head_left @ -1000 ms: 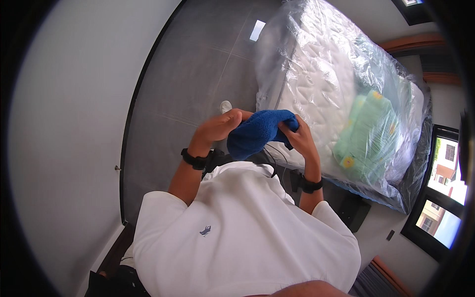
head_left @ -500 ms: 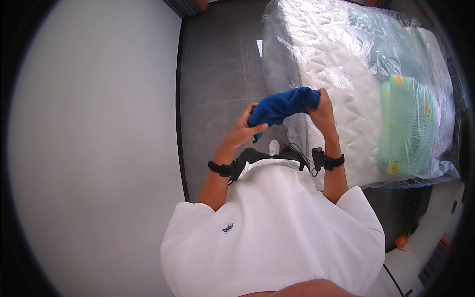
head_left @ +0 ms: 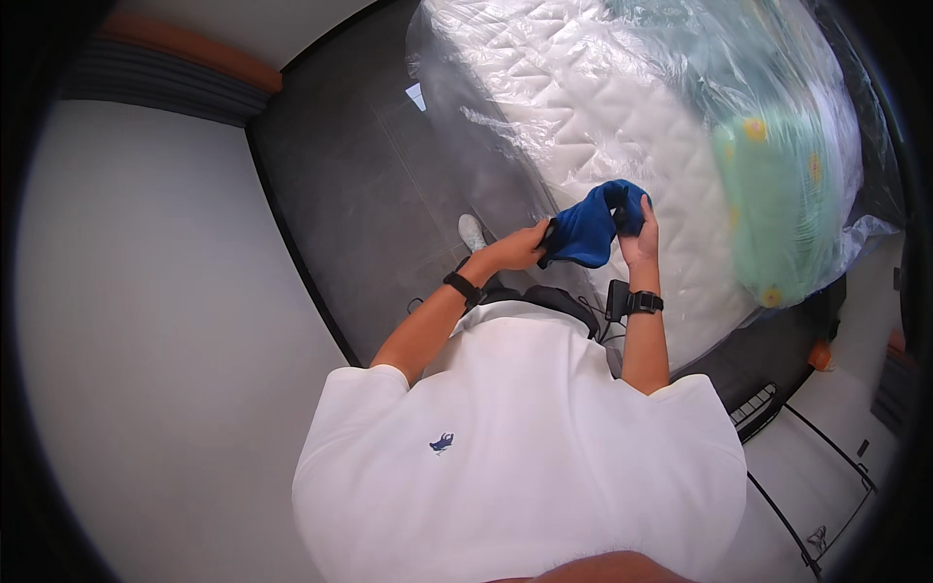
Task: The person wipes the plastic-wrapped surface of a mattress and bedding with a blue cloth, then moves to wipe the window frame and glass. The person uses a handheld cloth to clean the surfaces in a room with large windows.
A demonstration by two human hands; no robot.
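Both hands are gripping the blue cloth (head_left: 591, 228): left hand (head_left: 520, 249) pinching its edge, right hand (head_left: 637, 225) clutching the top, beside the mattress (head_left: 603, 107).

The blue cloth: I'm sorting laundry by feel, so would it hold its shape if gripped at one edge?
Probably not. The blue cloth sags and bunches between the left hand and right hand, so it looks floppy. It also seems light, held easily by fingertips.

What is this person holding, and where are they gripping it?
A blue cloth, held in both hands: the left hand grips its lower left edge, the right hand its upper right end.
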